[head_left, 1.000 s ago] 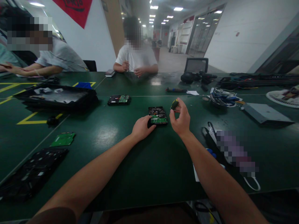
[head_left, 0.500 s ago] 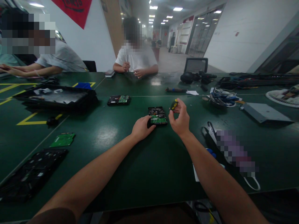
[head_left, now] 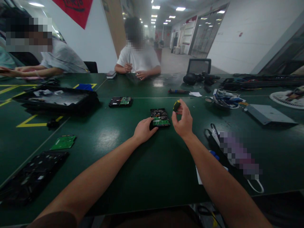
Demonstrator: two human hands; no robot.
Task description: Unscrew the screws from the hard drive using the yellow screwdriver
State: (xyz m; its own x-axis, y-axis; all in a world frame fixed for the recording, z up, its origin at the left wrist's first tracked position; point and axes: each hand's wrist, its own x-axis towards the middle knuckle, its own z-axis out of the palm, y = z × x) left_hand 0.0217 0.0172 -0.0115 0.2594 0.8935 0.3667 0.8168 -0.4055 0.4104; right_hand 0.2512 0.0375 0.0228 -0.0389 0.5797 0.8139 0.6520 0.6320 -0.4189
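A hard drive [head_left: 161, 121] lies on the dark green table with its green circuit board facing up. My left hand [head_left: 143, 129] grips its left edge, thumb at the near side and fingers over the far side. Just right of the drive, my right hand [head_left: 183, 118] is closed round a screwdriver [head_left: 176, 105] with a yellow and black handle. The handle's end points up; I cannot make out the shaft or the tip. A second hard drive [head_left: 120, 101] rests farther back to the left, apart from both hands.
At left lie a loose green circuit board [head_left: 63, 142], a black casing [head_left: 33, 174] and a black tray [head_left: 57, 98]. To the right are a cable bundle [head_left: 225, 98], a grey metal box [head_left: 270, 114] and a lanyard [head_left: 234, 148]. Two other people sit across the table.
The screwdriver handle has tilted slightly in my right hand, its fingers shifting a little. My left hand and the hard drive stay in place.
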